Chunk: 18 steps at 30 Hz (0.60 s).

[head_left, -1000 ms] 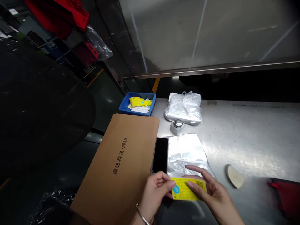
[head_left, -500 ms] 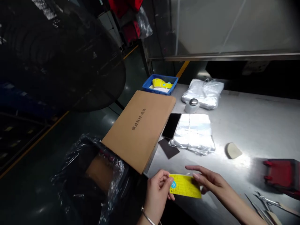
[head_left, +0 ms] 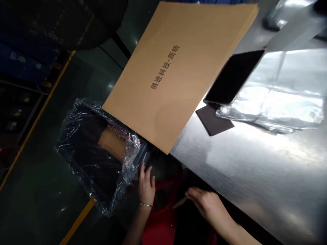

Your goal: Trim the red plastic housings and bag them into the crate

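Observation:
My left hand [head_left: 146, 187], with a bangle at its wrist, is stretched out beside the near edge of a plastic-lined bin [head_left: 133, 156]. Its fingers are apart and hold nothing; whether the fingertips touch the lining is hard to tell. Pinched in my right hand [head_left: 204, 204] is the yellow label [head_left: 180, 202], seen almost edge-on and dim, off the front edge of the metal table [head_left: 230, 163]. Inside the bin are dark contents and a brown cardboard piece [head_left: 112, 143].
Flat brown cardboard [head_left: 163, 75] with printed characters lies across the table's left end. Beside it are a black phone [head_left: 235, 76], a dark square piece [head_left: 214, 120] and stacked clear plastic bags [head_left: 283, 92]. A red stool [head_left: 159, 228] stands below.
The view has swung down and left. My left hand has let go of the yellow label and moved to the bin; my right hand now holds the label, away from the table top.

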{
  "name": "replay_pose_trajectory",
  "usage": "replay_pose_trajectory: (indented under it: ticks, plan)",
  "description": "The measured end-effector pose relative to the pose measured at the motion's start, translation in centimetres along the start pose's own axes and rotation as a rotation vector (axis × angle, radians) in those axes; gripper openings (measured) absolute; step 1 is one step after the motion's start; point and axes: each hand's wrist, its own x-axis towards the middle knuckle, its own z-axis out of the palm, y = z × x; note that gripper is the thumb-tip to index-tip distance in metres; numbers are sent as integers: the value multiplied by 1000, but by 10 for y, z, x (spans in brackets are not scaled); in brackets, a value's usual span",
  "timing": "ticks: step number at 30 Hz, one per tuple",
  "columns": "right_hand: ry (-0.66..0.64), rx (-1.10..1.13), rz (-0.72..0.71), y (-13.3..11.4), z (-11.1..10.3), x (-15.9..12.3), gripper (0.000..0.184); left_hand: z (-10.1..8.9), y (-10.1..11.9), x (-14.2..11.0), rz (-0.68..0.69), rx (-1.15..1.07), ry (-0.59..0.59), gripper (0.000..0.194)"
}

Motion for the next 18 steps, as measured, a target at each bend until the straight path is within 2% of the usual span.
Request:
replay_pose_trajectory:
  ticks: [5,8,12,18]
  plan:
    - [46,97,-95,-10,22,81,16,3,-20,-6,98,112,152,48]
    - [53,114,-157,-23,26,114,18,12,-25,-7,120,155,220,53]
    - [46,81,-207,-37,30,135,20,17,-32,4,108,182,262,58]
    - [45,0,-218,-47,35,145,21,9,-34,9,116,275,252,50]
